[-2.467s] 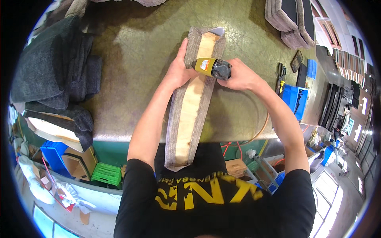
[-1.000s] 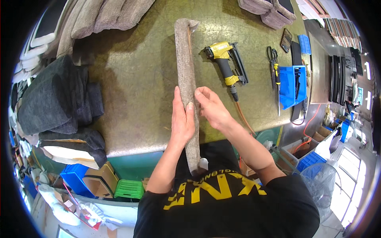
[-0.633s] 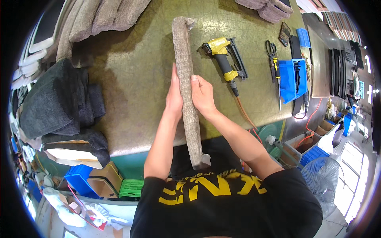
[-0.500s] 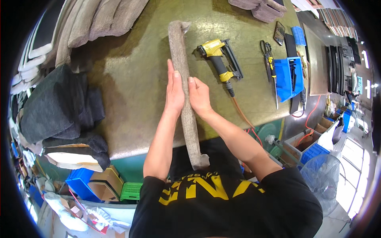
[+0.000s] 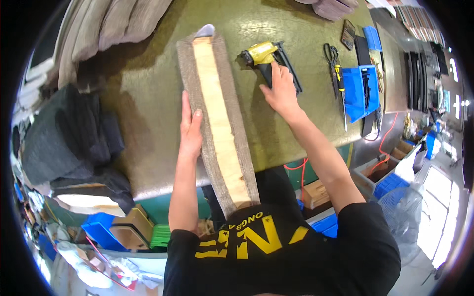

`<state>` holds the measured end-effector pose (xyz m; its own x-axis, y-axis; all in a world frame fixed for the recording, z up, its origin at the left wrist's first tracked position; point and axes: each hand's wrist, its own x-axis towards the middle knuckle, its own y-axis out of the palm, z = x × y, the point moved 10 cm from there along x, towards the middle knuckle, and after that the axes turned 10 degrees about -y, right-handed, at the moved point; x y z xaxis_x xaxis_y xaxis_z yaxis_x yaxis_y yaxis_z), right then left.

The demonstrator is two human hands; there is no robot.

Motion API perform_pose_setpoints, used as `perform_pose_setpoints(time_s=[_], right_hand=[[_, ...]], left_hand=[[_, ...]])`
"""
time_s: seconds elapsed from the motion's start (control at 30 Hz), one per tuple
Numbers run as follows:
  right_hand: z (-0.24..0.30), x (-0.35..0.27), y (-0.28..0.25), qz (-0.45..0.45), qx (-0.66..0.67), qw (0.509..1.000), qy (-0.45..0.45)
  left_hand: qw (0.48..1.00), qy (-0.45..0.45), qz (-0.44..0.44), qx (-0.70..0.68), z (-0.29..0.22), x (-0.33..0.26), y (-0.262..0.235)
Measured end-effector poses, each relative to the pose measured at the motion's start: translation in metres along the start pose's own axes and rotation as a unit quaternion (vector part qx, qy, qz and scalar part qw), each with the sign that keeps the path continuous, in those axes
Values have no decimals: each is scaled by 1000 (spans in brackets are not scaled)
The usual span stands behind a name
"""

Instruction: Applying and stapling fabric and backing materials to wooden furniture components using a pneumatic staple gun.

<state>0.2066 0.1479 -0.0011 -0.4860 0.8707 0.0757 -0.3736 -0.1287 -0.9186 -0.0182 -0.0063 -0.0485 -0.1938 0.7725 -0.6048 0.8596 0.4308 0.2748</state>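
A long wooden strip (image 5: 217, 106), partly wrapped in grey-brown fabric (image 5: 190, 74), slants from the middle of the table toward my body. Its bare pale wood faces up between the fabric's two side edges. At its left edge, my left hand (image 5: 191, 130) grips it, with the thumb on top and the fingers stretched along the side. To the right of the strip lies a yellow and black staple gun (image 5: 261, 52). My right hand (image 5: 284, 93) is closed over its black handle, hiding most of the grip and the hose fitting.
Scissors (image 5: 332, 56), a phone (image 5: 348, 34) and a blue bin (image 5: 356, 93) sit along the table's right side. Dark fabric (image 5: 69, 135) is heaped at the left. Grey-brown padded pieces (image 5: 116, 24) are stacked at the far left. A mesh fan (image 5: 401, 217) stands at lower right.
The strip has turned from its narrow, fabric-covered side to show its bare wood. My right hand has left it and moved right onto the staple gun. My left hand has stayed on the strip.
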Motion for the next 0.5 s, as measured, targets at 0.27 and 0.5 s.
perform_pose_setpoints(time_s=[0.27,0.5], right_hand=[[-47,27,10,151,398,870,248],[84,20,-11,441,391,802,101]], left_hand=[[996,54,52,-45,18,10,1],[999,12,35,4,25,2,6]])
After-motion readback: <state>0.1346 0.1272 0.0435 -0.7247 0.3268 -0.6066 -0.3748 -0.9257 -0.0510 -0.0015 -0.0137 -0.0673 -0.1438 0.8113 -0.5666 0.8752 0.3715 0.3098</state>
